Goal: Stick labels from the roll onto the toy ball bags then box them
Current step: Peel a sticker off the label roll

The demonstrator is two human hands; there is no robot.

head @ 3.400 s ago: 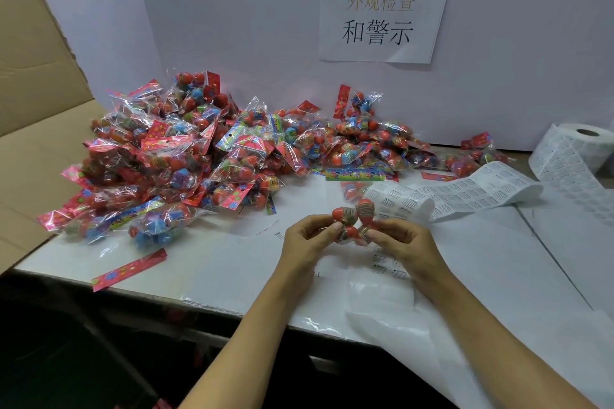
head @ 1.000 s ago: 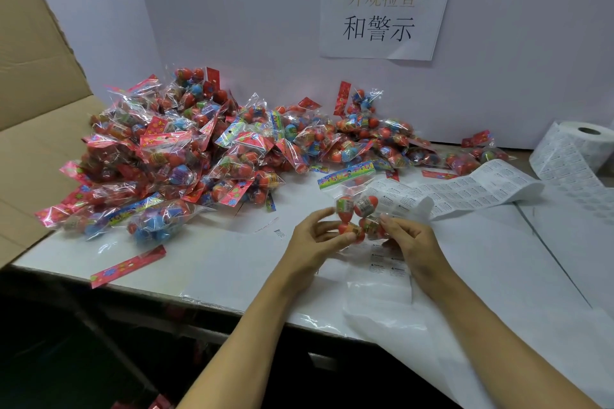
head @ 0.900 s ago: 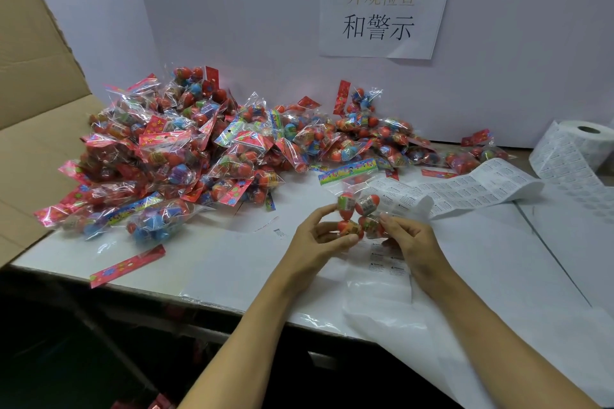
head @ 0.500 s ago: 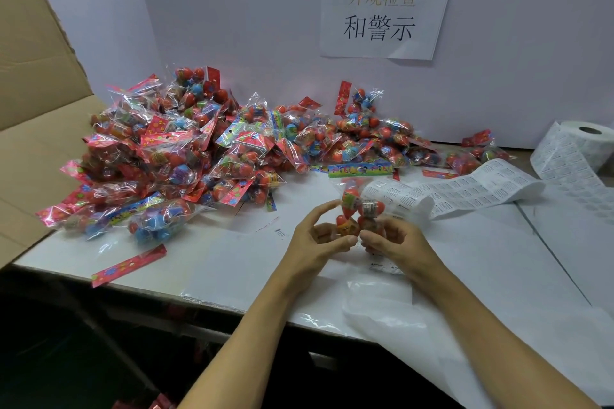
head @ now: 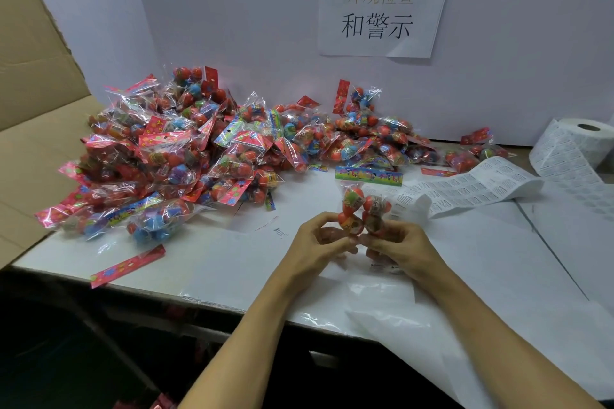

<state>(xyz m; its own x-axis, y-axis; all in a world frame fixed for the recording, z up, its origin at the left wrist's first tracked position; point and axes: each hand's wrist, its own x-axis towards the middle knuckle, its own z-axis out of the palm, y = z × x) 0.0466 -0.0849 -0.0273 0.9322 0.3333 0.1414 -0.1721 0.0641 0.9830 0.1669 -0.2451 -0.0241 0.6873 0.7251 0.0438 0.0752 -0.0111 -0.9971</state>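
At far left an open cardboard box (head: 30, 116) leans beside the desk (head: 206, 262); next comes a heap of toy ball bags (head: 186, 156). Centre front, the left hand (head: 319, 239) and right hand (head: 398, 246) pinch one bag (head: 363, 206) between them above the desk, fingertips curled round its lower balls. It looks light, crinkly and slippery, best held by the stiff header card. Far right lies the label roll (head: 578, 146).

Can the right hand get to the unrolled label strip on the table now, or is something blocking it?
Probably yes, once freed: the label strip lies open just beyond the right hand, with nothing between. But both hands grip the toy ball bag now.
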